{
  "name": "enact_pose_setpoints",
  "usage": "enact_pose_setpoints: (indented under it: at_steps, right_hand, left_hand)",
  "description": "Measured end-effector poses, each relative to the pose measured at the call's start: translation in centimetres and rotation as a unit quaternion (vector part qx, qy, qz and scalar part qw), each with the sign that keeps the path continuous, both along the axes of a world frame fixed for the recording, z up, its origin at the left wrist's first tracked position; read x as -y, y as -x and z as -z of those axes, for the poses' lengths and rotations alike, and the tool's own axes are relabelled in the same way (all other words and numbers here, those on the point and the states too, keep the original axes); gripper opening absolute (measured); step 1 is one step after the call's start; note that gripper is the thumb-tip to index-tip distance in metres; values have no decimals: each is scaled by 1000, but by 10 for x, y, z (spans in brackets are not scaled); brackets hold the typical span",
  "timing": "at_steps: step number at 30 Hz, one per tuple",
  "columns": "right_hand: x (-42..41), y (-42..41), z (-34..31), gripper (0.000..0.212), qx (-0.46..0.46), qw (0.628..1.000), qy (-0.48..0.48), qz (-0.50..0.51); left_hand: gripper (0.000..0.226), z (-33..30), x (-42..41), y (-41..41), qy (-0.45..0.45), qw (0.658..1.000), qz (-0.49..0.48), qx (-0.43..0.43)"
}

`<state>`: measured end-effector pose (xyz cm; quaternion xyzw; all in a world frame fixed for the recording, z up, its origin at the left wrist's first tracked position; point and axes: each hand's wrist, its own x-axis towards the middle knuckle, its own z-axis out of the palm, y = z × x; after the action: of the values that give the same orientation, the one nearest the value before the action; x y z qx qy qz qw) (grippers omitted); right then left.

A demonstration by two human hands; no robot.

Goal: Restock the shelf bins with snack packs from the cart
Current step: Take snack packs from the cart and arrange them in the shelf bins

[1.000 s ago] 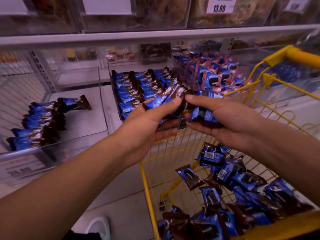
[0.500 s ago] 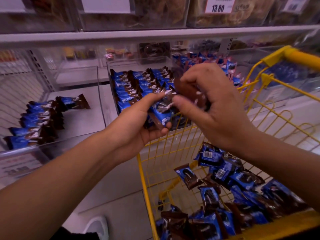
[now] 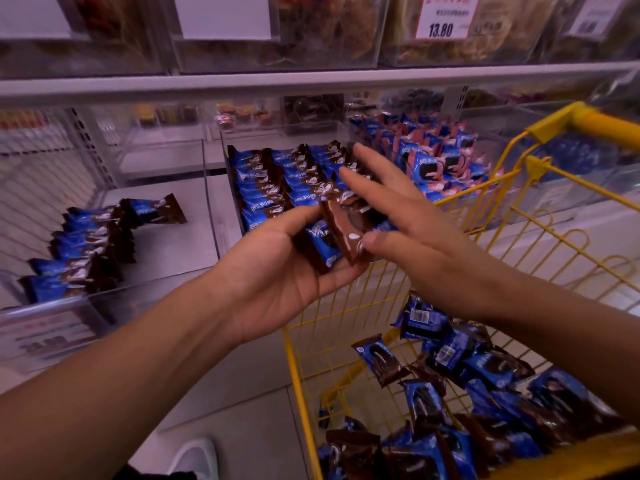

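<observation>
Head view, looking down, close to shelf bins

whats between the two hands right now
In the head view, a small stack of snack packs: the left hand grips it from below and the right hand touches it with thumb and straight fingers.

Pale tiled floor, white shelf edge overhead, price tag reading 13.80, dim purplish store light

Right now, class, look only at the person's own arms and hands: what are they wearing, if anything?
Both forearms are bare right up to the frame's edge: no sleeves or cuffs show. The left hand and right hand wear no gloves, and no rings, watch, wristband or markings are visible on either. Anything worn higher up the arms lies out of view.
</observation>
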<state>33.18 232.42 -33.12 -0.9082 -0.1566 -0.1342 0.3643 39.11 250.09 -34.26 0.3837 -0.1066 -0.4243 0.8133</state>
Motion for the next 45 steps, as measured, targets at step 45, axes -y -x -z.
enact_pose_setpoints:
  at_steps: [45]
  right_hand:
    - [-172,-147,-59,65,-40,968,202,-143]
  left_hand:
    - [84,-33,-185,-60,-342,844,-261,320]
